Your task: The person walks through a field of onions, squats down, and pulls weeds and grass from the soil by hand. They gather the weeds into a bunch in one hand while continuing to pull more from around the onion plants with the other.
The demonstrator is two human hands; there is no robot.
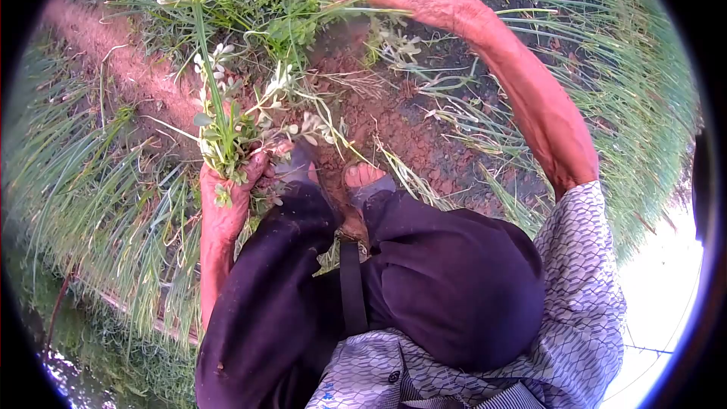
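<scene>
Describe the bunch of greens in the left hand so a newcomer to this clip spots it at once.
Start from the dark trousers in the lower middle and go up and left to the left hand. The bunch of greens rises from its grip. Unlike the thin, grassy plants farther left, it has small rounded leaves clustered about a long green stalk.

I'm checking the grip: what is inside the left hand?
A bunch of leafy plants sticks out of the left hand; the parts within its grip are covered and can't be seen.
</scene>
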